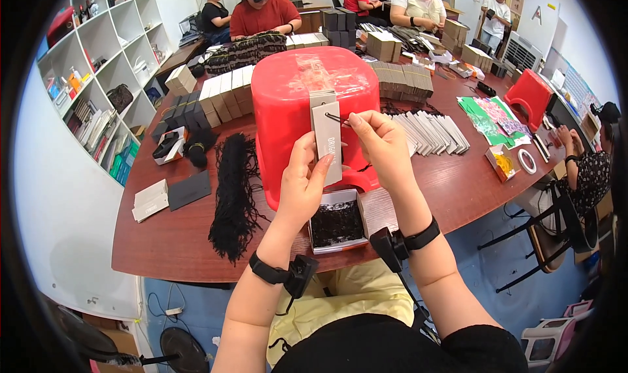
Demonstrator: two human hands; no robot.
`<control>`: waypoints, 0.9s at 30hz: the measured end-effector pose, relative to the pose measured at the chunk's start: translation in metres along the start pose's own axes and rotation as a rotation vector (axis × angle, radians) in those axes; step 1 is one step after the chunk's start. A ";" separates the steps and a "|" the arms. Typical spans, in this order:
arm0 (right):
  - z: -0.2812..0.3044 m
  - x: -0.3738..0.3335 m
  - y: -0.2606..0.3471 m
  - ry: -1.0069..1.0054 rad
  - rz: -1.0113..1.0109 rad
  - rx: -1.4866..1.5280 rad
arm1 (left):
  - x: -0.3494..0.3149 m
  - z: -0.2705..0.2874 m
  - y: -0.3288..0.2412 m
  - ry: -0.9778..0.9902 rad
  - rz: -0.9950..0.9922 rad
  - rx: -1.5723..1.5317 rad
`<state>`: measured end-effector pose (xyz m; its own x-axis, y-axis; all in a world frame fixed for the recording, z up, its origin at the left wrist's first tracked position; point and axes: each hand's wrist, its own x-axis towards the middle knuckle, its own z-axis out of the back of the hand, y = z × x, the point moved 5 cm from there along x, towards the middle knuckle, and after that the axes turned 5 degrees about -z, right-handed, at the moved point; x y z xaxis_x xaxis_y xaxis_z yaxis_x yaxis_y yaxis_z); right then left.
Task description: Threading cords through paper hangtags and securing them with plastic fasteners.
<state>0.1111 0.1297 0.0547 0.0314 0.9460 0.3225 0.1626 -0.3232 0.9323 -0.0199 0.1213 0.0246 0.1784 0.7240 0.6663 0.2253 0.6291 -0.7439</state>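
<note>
My left hand (303,182) grips a light grey hang tag (322,127) upright, its thumb across the printed front. At the tag's upper end a thin black cord (334,118) runs out sideways. The cord's other end is pinched between the thumb and forefinger of my right hand (384,144). Right behind the tag stands an upturned red plastic stool (281,98) with clear tape on top. Below my hands sits a small open box (340,247) holding a mass of black stuff, perhaps cords. To the left lies a long bundle of black cords (232,190).
Rows of grey tag stacks (226,91) line the table behind the stool; fanned tags (432,132) lie right. Loose tags (151,199) and a black card (190,190) are at left. Co-workers sit across the table; another red stool (528,97) is far right.
</note>
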 end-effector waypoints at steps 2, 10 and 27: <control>0.009 0.002 -0.001 0.067 -0.113 0.052 | -0.002 0.003 -0.002 0.002 -0.015 0.077; -0.017 0.006 0.027 0.283 -0.108 -0.066 | -0.018 0.006 -0.012 0.130 -0.058 0.228; -0.003 -0.021 0.055 0.723 -0.078 0.946 | -0.061 0.000 -0.043 0.132 0.420 -0.284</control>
<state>0.1162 0.0919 0.0995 -0.5244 0.6321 0.5705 0.8113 0.1674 0.5602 -0.0402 0.0495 0.0158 0.4240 0.8442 0.3281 0.3562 0.1776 -0.9174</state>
